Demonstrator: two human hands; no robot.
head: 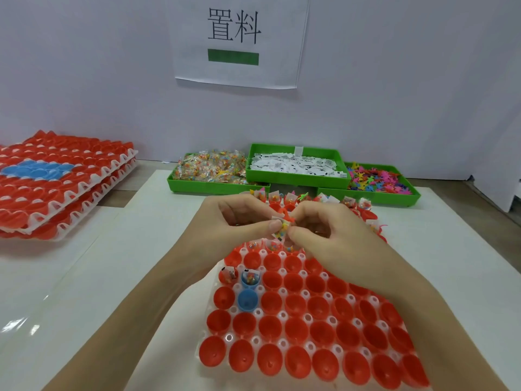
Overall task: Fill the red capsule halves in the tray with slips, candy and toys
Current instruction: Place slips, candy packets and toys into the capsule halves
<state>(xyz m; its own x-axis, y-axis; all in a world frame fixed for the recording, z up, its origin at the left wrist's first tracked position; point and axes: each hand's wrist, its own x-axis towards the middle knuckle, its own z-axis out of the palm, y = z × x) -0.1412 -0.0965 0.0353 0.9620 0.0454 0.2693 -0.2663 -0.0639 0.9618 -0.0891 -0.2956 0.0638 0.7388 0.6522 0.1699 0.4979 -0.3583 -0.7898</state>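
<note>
1. Your left hand [236, 218] and your right hand [324, 230] meet in the air, above the far part of the tray [282, 316].
2. Both hands pinch one small bundle [282, 228] between thumbs and fingertips. It holds a white slip, a little bag of candy and an orange toy [286, 214] that sticks out on top.
3. Right under your hands, the tray is full of red capsule halves [298, 328], open side up. Most of the near rows have nothing in them.
4. The rows at the far end, past your fingers, already have slips, candy and toys in them.
5. On the left side of the tray sit two blue halves [248, 300]. The far one has candy and a slip inside. A red half just left of it has a slip too.
6. Past the tray stand three green bins. The left bin [214, 187] has candy bags, the middle bin [296, 174] has white slips, and the right bin [375, 196] has colorful toys.
7. Far to your left lies a stack of trays [62, 184] with red and some blue halves.
8. A paper sign [239, 40] hangs on the wall behind.
</note>
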